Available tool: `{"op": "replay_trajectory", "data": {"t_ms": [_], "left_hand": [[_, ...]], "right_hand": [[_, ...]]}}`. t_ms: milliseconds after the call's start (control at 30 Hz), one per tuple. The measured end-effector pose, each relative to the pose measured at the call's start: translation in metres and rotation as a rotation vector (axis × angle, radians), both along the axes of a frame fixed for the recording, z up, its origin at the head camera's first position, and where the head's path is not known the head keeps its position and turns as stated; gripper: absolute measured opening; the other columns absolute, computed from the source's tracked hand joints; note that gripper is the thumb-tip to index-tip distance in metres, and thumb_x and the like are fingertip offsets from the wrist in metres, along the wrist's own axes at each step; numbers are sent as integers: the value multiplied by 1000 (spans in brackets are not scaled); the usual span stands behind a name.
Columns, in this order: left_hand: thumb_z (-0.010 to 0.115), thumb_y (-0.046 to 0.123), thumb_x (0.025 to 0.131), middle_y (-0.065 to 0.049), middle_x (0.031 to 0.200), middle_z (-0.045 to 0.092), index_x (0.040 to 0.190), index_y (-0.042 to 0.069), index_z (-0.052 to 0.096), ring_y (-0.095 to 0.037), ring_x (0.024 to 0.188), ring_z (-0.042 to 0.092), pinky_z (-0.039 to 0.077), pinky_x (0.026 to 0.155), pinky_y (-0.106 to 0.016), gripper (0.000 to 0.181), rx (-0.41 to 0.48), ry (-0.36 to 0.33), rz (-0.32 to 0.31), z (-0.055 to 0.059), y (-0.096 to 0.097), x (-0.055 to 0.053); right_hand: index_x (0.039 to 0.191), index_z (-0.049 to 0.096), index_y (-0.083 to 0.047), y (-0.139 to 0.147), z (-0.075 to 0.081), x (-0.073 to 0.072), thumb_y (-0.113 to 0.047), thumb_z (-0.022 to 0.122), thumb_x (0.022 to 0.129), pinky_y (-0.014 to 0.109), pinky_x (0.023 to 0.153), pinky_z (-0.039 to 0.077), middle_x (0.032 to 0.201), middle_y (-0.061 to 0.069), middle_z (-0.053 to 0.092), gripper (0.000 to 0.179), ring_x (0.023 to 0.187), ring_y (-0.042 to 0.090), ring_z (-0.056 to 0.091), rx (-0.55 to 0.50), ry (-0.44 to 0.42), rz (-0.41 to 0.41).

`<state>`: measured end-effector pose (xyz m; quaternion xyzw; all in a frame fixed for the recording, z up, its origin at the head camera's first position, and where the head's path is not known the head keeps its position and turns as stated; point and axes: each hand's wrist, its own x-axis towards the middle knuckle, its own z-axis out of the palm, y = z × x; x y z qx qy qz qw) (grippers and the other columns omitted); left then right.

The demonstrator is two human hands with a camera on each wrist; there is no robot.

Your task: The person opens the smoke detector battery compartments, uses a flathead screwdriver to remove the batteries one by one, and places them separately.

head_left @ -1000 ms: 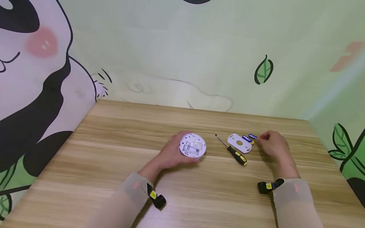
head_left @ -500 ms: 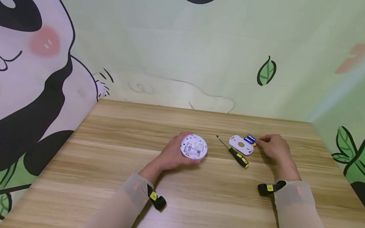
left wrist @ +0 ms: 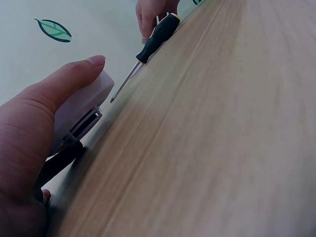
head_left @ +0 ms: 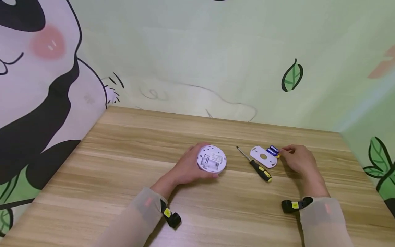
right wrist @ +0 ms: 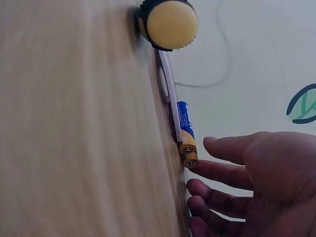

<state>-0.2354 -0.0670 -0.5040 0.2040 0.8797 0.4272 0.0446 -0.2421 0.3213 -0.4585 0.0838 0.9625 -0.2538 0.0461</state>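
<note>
My left hand [head_left: 186,166] grips a round white smoke detector [head_left: 211,158] by its side, thumb at the near edge. Its back faces up, showing a label and an uncovered battery bay. In the left wrist view the thumb lies along the detector's casing [left wrist: 79,108]. Two blue and yellow batteries [head_left: 273,151] lie side by side at the right end of a white oval plate [head_left: 255,152]. At their yellow ends is my right hand [head_left: 299,159]. The right wrist view shows its thumb and index finger spread apart, index fingertip right at the lower battery [right wrist: 190,160].
A screwdriver [head_left: 261,171] with a black and yellow handle lies left of the plate, its tip pointing away from me. The wooden table [head_left: 139,137] runs back to a painted wall [head_left: 185,51]. A wrist camera [head_left: 290,206] sits on each sleeve.
The far battery has shifted left and now lines up beside the other one. My right fingers have stayed by the batteries. The left hand keeps its hold on the smoke detector.
</note>
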Motion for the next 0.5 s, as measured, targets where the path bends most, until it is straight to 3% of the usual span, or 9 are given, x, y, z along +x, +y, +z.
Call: {"op": "replay_trajectory", "data": {"t_ms": [300, 500], "left_hand": [[94, 56, 63, 1, 151, 53, 156, 21, 38, -27, 142, 47, 18, 130, -48, 114, -9, 26, -26, 0, 1, -1], [94, 56, 63, 1, 151, 53, 156, 20, 38, -24, 141, 49, 16, 131, -45, 114, -14, 35, -34, 0, 1, -1]], "right_hand": [[141, 58, -1, -7, 8, 2, -47, 46, 106, 50, 85, 50, 131, 31, 60, 59, 111, 44, 59, -13, 21, 13], [142, 57, -2, -13, 16, 3, -51, 46, 106, 43, 79, 48, 131, 30, 59, 62, 105, 40, 58, -15, 11, 31]]}}
